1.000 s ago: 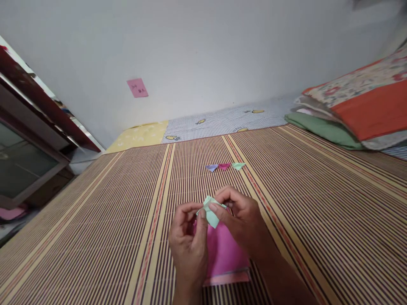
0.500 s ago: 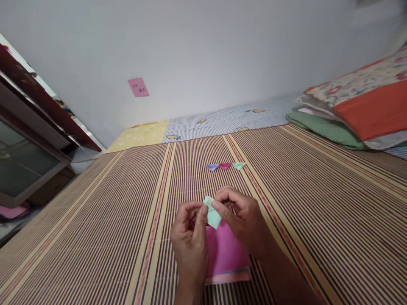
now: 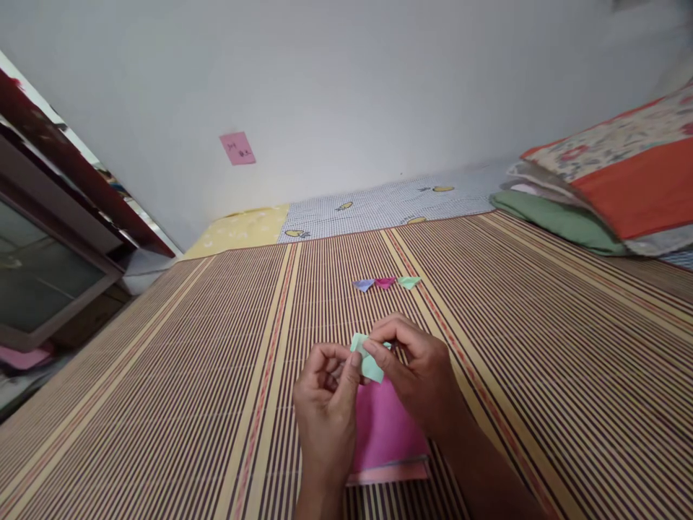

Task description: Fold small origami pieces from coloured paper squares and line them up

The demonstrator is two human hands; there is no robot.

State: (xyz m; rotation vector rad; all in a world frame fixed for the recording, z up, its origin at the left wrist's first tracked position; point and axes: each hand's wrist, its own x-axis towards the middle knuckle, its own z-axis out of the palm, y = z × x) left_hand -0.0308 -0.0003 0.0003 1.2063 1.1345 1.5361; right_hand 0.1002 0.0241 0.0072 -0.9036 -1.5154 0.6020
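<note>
A small folded piece of light green paper (image 3: 372, 368) is pinched between both of my hands. My left hand (image 3: 329, 397) grips its left edge between thumb and fingers. From the right, my right hand (image 3: 414, 365) presses thumb and fingertips on its upper part, hiding some of the folds. Under my hands a stack of pink paper (image 3: 387, 426) lies on the striped mat, with a paler pink sheet (image 3: 390, 473) showing at its near edge. Farther off lie three small folded paper pieces in a row: blue (image 3: 364, 285), magenta (image 3: 385, 282) and light green (image 3: 408, 282).
The striped bamboo mat (image 3: 178, 375) covers the surface. Behind it are a checked cloth (image 3: 373, 198) and a yellow cloth (image 3: 238, 227) along the wall. Folded bedding (image 3: 639, 188) is piled at right. A pink note (image 3: 237, 148) sticks to the wall; a glass-fronted cabinet (image 3: 43, 267) stands left.
The green paper has turned slightly between my fingers, and its lower tip now points more to the right. My right thumb has shifted over its upper part. The view has moved a little.
</note>
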